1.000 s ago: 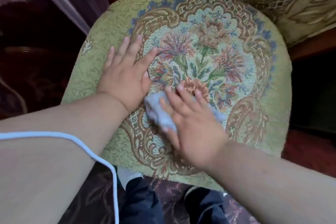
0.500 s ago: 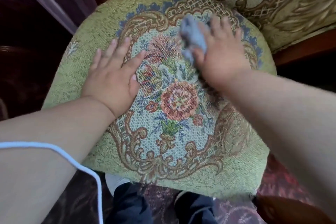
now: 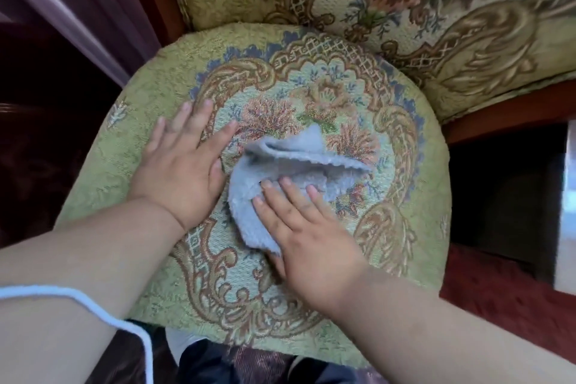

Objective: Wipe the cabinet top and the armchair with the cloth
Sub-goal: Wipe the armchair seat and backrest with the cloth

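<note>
grey cloth [image 3: 299,162] under right hand [image 3: 311,237]

A white cord [image 3: 93,309] loops across the 8 o'clock corner. Dark red carpet [image 3: 511,305] fills the floor at 4 o'clock. A pale purple curtain [image 3: 78,0] hangs at 10 o'clock. At 6 o'clock, dark trousers [image 3: 212,368] show beside a white shoe [image 3: 180,340].

Both hands [image 3: 182,165] flat — fingers [image 3: 293,196] spread

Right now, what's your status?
Left hand flat on seat cushion. Right hand pressing grey cloth mid-seat. Nothing in the way.
</note>
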